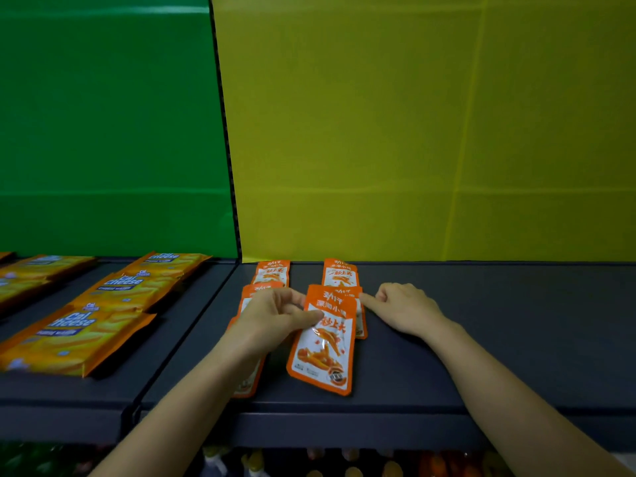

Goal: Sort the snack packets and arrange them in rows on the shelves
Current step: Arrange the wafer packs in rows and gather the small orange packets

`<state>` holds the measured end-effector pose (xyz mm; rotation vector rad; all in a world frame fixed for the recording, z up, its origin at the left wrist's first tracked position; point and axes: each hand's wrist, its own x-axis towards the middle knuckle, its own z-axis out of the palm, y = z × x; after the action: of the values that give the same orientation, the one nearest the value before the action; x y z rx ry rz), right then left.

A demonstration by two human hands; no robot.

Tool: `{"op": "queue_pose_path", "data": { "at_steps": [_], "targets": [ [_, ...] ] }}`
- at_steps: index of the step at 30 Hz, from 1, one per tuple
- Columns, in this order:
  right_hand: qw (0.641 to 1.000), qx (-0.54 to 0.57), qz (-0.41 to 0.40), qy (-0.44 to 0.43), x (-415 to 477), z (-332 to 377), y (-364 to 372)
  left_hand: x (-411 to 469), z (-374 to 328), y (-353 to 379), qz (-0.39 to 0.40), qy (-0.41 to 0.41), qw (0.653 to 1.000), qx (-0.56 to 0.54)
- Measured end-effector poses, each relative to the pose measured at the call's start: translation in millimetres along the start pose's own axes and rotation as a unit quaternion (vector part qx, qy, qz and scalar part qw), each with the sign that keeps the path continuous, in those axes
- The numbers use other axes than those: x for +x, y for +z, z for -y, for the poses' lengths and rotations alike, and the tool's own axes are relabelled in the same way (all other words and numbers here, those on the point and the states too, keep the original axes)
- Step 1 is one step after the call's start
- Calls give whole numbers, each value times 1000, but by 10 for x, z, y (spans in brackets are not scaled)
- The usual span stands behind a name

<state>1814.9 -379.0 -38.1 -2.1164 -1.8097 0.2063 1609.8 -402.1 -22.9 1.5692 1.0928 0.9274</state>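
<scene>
Several small orange-and-white snack packets lie on the dark grey shelf (447,356) in front of the yellow back panel. My left hand (275,315) pinches the nearest packet (323,352) at its upper left edge between thumb and fingers. Under it lies a second packet (359,321); my right hand (402,308) touches its top right corner with the index finger, the other fingers curled. Two more packets sit at the back, one on the left (272,271) and one on the right (340,273). Another column of packets (247,380) is partly hidden under my left forearm.
On the left shelf section, before the green panel, yellow-orange Cal Cheese wafer packs (79,335) lie in rows. A black upright (225,132) divides the green and yellow panels. Below the shelf's front edge, bottles (344,466) show dimly on a lower level.
</scene>
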Motion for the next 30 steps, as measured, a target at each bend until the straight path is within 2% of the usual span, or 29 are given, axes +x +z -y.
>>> {"op": "queue_pose_path", "data": {
  "at_steps": [8,12,23,27,30],
  "targets": [
    [998,58,29,-15,-73,-324,-82,-96,177,227,-38,24,986,163],
    [996,82,21,-38,-159,-421,-131,-110,172,285,-54,24,955,290],
    [996,56,-12,-73,-380,-387,-270,-38,197,358,-109,33,892,437],
    [993,32,-56,-101,-481,-214,-327,-97,170,267,-139,86,876,453],
    [987,26,-81,-138,-575,25,-325,-302,159,8,-209,153,834,487]
  ]
}}
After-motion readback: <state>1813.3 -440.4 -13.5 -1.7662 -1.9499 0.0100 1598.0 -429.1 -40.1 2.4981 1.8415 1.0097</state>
